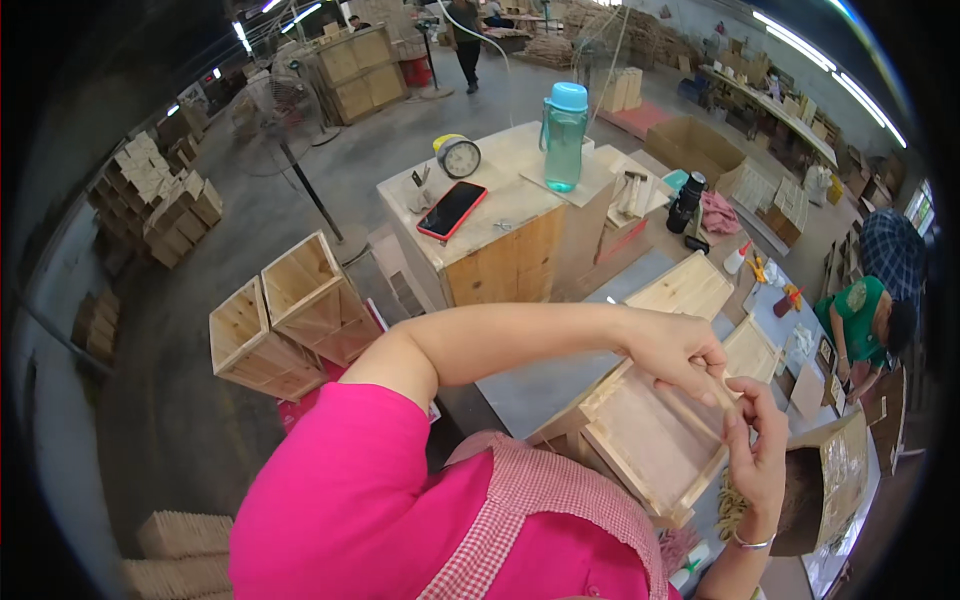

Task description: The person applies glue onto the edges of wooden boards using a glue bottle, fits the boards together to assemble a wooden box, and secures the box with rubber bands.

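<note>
A shallow wooden box point(650, 440) lies tilted on the workbench in front of me, its pale inner panel facing up. My left hand point(675, 350) reaches across from the left, fingers bent and closed over the box's far right corner. Close beside it, my right hand point(758, 440), with a bracelet at the wrist, has thumb and fingers pinched together. A narrow pale wooden strip point(722, 392) seems to run between the fingertips of both hands; the fingers hide most of it. Further wooden panels point(685, 285) lie just beyond the left hand.
An open cardboard box point(835, 490) stands right of my right hand. Glue bottles point(737, 258) and clips lie along the bench. A cabinet point(500, 265) ahead carries a phone point(452, 210), a clock-like lamp point(459, 157) and a water bottle point(565, 140). Two wooden boxes point(290, 310) stand left; a person point(860, 320) works right.
</note>
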`<state>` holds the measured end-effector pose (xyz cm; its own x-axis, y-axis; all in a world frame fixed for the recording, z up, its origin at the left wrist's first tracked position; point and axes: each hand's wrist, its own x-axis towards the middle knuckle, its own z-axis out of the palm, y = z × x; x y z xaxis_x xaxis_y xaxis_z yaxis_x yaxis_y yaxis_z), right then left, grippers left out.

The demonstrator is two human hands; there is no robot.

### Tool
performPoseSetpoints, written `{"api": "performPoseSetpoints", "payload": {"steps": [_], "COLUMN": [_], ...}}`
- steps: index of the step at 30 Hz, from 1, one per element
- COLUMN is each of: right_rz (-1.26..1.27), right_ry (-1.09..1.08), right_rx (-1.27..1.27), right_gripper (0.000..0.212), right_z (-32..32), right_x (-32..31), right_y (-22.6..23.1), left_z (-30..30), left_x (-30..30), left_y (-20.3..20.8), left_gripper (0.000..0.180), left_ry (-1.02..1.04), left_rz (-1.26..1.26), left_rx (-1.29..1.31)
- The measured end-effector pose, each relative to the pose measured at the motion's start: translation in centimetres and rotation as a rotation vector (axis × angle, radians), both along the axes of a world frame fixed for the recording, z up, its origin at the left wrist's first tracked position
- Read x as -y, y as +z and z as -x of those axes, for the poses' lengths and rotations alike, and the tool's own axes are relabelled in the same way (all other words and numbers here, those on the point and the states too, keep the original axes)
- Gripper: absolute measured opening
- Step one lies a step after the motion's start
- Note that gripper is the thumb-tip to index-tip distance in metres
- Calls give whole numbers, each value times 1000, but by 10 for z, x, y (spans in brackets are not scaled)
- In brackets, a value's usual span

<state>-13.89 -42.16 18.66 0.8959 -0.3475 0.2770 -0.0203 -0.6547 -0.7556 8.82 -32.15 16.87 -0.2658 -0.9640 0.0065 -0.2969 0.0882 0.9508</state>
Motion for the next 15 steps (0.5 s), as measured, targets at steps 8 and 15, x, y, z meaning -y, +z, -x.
{"api": "performPoseSetpoints", "payload": {"steps": [8, 15], "right_rz": [655, 575], "right_ry": [-210, -334], "right_rx": [-34, -42], "right_gripper": [35, 39], "right_z": [5, 32], "right_x": [69, 134], "right_y": [-31, -78], "left_z": [-86, -115], "left_x": [2, 30], "left_y": [-24, -59], "left_gripper": [13, 14], "left_ry": [226, 381], "left_rz": [781, 498], "left_rx": [884, 720]}}
